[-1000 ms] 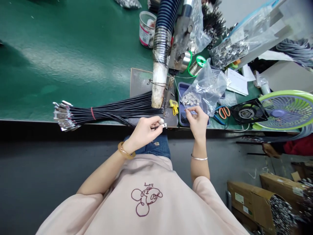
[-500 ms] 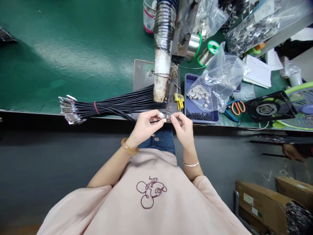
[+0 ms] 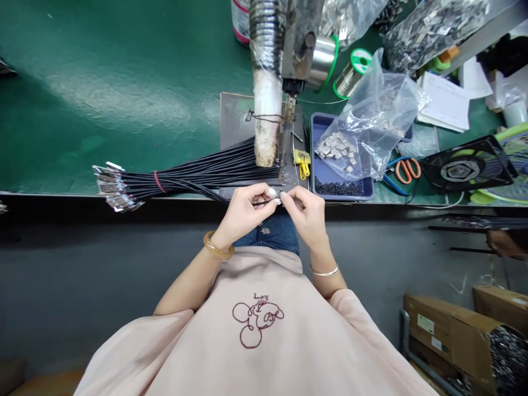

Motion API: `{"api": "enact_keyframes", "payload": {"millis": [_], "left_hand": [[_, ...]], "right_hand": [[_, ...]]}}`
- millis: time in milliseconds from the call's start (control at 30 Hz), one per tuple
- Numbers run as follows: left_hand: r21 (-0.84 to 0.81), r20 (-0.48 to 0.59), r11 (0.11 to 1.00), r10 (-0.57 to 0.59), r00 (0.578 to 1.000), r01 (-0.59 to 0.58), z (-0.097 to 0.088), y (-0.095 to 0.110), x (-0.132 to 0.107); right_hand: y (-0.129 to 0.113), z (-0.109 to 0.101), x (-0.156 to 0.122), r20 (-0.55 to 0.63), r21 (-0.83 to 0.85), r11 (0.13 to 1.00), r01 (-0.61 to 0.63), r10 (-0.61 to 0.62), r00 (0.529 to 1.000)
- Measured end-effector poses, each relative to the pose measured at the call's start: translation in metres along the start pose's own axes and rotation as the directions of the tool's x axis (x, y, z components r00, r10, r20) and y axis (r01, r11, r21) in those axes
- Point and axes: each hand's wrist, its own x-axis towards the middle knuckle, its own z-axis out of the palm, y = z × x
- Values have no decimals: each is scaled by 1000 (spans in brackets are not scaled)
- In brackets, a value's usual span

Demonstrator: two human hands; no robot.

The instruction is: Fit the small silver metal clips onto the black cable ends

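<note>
My left hand (image 3: 248, 212) is closed in a pinch on a thin black cable (image 3: 260, 203), with white wrapping on its fingertips. Right against it, the fingers of my right hand (image 3: 306, 213) are pinched together at the cable's end. What sits between those fingertips is too small to make out. A bundle of black cables (image 3: 185, 179) with metal connectors (image 3: 111, 184) at its left end lies on the bench, tied by a red band (image 3: 158, 181). Just above my hands, a narrow metal rod (image 3: 287, 132) points down from a clamp-like holder.
A taped hose (image 3: 265, 99) hangs beside the rod. To the right stands a blue tray (image 3: 367, 192) with small black pieces and a plastic bag (image 3: 371, 121) of metal parts. Near it are a yellow clip (image 3: 303, 165), solder spools (image 3: 350, 74), orange-handled pliers (image 3: 406, 170) and a black fan (image 3: 466, 165).
The fingertips of my right hand have come closer to those of my left. The cable stays in my left hand, and the whole view has shifted slightly.
</note>
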Motion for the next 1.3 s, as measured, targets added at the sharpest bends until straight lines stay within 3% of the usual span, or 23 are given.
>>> {"api": "enact_keyframes", "payload": {"millis": [100, 167, 267, 333, 500, 700, 900, 1300], "left_hand": [[-13, 4, 1000, -19, 1000, 19, 0, 2, -1], [-54, -6, 998, -34, 999, 34, 0, 5, 0], [-129, -27, 991, -44, 999, 40, 1, 8, 1], [-162, -58, 986, -44, 997, 34, 2, 8, 2], [-171, -134, 985, -15, 991, -8, 5, 5, 5], [-134, -196, 989, 35, 980, -63, 10, 0, 6], [-117, -281, 986, 80, 956, -116, 17, -1, 6], [-87, -321, 985, 117, 940, -152, 18, -1, 9]], "right_hand": [[-1, 0, -2, -80, -100, 994, 39, -47, 996], [-1, -3, -4, -187, -25, 1000, -3, -2, 982], [-2, -9, -7, -378, 155, 988, 0, 59, 924], [-4, -12, -10, -438, 174, 985, 14, 65, 897], [-4, -4, -12, -303, 96, 995, 19, 11, 953], [2, 10, -5, -167, 323, 946, -10, 68, 984], [3, 11, 0, -160, 356, 934, -33, 96, 983], [-1, 11, 8, -182, 347, 938, 14, 53, 982]]}}
